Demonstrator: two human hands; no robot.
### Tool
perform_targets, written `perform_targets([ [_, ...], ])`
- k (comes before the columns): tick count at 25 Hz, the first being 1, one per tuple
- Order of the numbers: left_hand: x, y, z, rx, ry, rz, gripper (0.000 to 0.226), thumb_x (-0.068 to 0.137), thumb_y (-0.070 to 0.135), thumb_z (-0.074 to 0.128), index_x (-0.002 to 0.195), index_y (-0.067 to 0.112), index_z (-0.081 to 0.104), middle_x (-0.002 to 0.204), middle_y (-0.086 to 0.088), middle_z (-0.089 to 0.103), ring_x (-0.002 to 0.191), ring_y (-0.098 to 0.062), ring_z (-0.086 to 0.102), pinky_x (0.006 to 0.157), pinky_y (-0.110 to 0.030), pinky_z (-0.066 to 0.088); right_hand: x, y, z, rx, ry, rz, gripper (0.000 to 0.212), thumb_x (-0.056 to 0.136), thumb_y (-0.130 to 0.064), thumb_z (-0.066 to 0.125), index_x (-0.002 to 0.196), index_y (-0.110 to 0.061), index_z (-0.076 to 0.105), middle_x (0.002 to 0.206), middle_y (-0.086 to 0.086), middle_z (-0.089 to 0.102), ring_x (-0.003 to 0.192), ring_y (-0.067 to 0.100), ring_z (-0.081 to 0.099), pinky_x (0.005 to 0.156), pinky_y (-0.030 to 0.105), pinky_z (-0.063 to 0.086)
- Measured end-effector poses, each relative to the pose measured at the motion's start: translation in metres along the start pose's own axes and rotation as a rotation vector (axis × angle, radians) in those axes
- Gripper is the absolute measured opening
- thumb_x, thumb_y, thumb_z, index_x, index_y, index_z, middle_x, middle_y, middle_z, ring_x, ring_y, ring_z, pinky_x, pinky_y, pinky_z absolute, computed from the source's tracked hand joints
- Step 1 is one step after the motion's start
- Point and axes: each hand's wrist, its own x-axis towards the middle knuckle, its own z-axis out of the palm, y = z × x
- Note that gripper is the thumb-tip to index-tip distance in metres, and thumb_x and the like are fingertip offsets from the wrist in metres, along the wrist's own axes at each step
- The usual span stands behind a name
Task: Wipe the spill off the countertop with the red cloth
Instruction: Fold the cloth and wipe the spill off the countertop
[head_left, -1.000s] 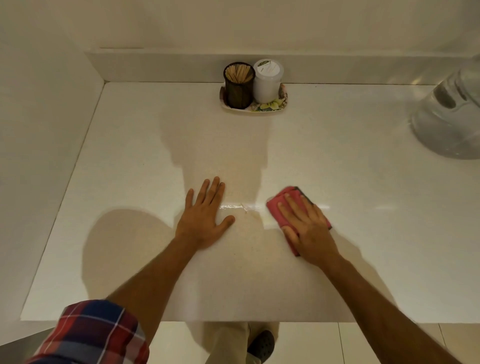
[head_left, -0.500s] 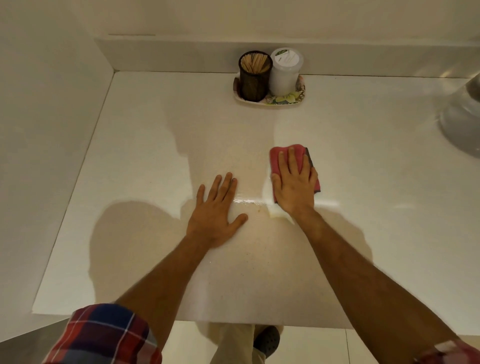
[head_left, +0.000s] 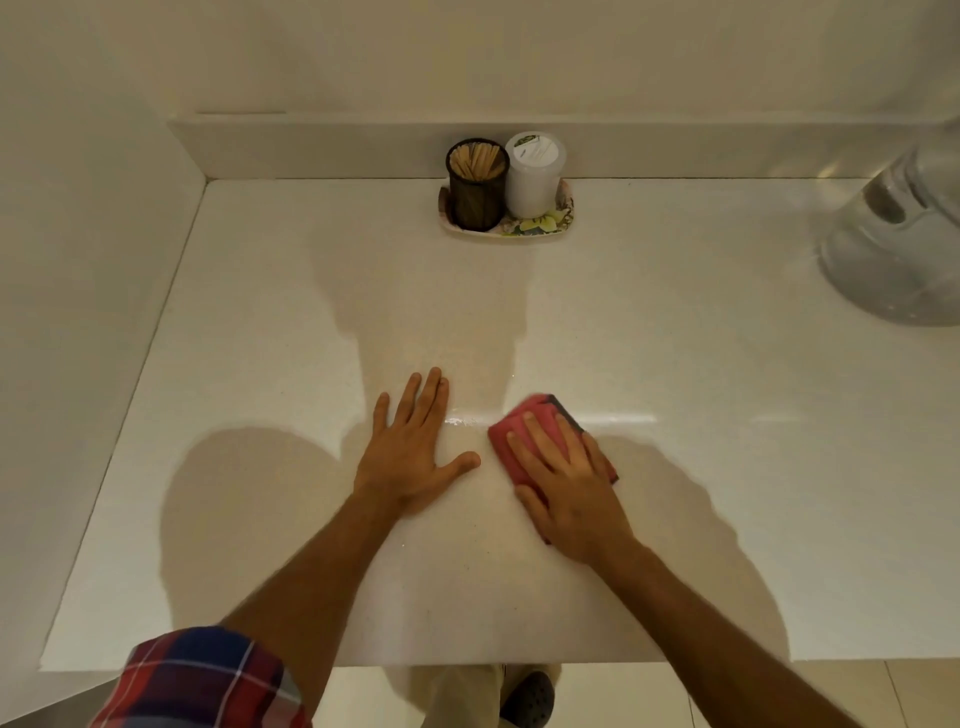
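My right hand (head_left: 569, 483) presses flat on the folded red cloth (head_left: 514, 428), which lies on the white countertop (head_left: 701, 467) just right of centre. Only the cloth's far and left edges show past my fingers. A thin wet streak of spill (head_left: 462, 420) glistens between the cloth and my left hand (head_left: 410, 452). That hand rests palm down on the counter, fingers spread, holding nothing.
A small floral tray (head_left: 540, 226) at the back wall holds a dark cup of wooden sticks (head_left: 477, 184) and a white lidded jar (head_left: 534, 174). A clear rounded appliance (head_left: 898, 244) stands at the far right. Walls close off the left and back; the counter's front edge is near me.
My right hand pushed the red cloth away toward the back, then drew it back toward me over the wet streak. My left hand stayed flat on the counter.
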Motion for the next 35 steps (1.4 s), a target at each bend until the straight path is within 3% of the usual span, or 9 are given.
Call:
perform_targets([
  [3,0.000,0.000,0.000,0.008,0.005,-0.003,0.113,0.080,0.092,0.021,0.160,0.020,-0.012,0.170,0.003,-0.016,0.156,-0.017,-0.016,0.125,-0.057,0.000,-0.021,0.052,-0.012,-0.048,0.031,0.043,0.062,0.101,-0.048,0.031,0.159,-0.034,0.014,0.168,0.002,0.018,0.156,0.029,0.009,0.122,0.057,0.020],
  [7,0.000,0.002,0.000,0.017,0.000,0.004,0.117,0.079,0.094,0.024,0.160,0.019,-0.012,0.170,0.003,-0.017,0.155,-0.016,-0.018,0.125,-0.056,-0.002,-0.003,0.104,-0.033,-0.042,0.126,0.249,0.062,0.099,-0.045,0.033,0.157,-0.023,0.025,0.165,0.011,0.027,0.149,0.039,0.026,0.115,0.059,0.030],
  [13,-0.001,0.001,-0.001,0.002,-0.004,0.009,0.104,0.085,0.087,0.010,0.160,0.018,-0.012,0.170,0.002,-0.016,0.155,-0.017,-0.018,0.125,-0.057,0.000,0.093,0.059,-0.028,-0.010,0.200,0.575,0.063,0.100,-0.041,0.030,0.157,-0.015,0.023,0.163,0.019,0.027,0.145,0.050,0.025,0.114,0.066,0.025],
  [18,-0.001,0.000,-0.002,-0.052,0.010,0.004,0.106,0.083,0.087,0.008,0.159,0.017,-0.016,0.170,0.000,-0.017,0.155,-0.015,-0.018,0.126,-0.053,-0.004,0.115,-0.034,-0.008,-0.023,0.137,0.295,0.061,0.102,-0.040,0.034,0.157,-0.016,0.022,0.165,0.016,0.026,0.147,0.047,0.027,0.115,0.067,0.026],
  [21,0.000,-0.001,-0.001,-0.108,0.019,0.016,0.112,0.078,0.091,0.006,0.158,0.015,-0.017,0.170,-0.003,-0.016,0.155,-0.015,-0.016,0.126,-0.050,-0.007,0.087,-0.068,0.009,-0.005,0.114,0.100,0.062,0.102,-0.042,0.039,0.157,-0.021,0.022,0.166,0.011,0.026,0.150,0.040,0.026,0.117,0.065,0.026],
  [24,-0.001,-0.003,0.000,-0.143,0.028,0.034,0.119,0.074,0.095,0.012,0.159,0.016,-0.017,0.170,-0.003,-0.013,0.155,-0.015,-0.015,0.126,-0.050,-0.008,0.050,-0.077,0.019,0.039,0.104,0.029,0.065,0.100,-0.048,0.035,0.158,-0.025,0.019,0.167,0.007,0.021,0.153,0.034,0.017,0.121,0.059,0.018],
  [31,0.002,-0.001,0.001,-0.054,0.018,-0.007,0.119,0.079,0.093,0.028,0.159,0.017,-0.017,0.169,0.001,-0.018,0.154,-0.012,-0.019,0.126,-0.051,-0.005,-0.017,-0.008,0.010,-0.008,-0.004,-0.077,0.067,0.099,-0.054,0.036,0.158,-0.033,0.015,0.168,-0.001,0.019,0.155,0.029,0.015,0.123,0.057,0.016],
  [35,0.001,0.000,0.001,-0.008,0.006,-0.021,0.120,0.078,0.094,0.027,0.159,0.017,-0.016,0.169,0.001,-0.020,0.154,-0.013,-0.021,0.126,-0.054,-0.001,-0.030,0.078,-0.018,-0.041,0.057,0.081,0.068,0.095,-0.051,0.041,0.157,-0.031,0.023,0.166,0.003,0.023,0.153,0.033,0.019,0.122,0.054,0.021],
])
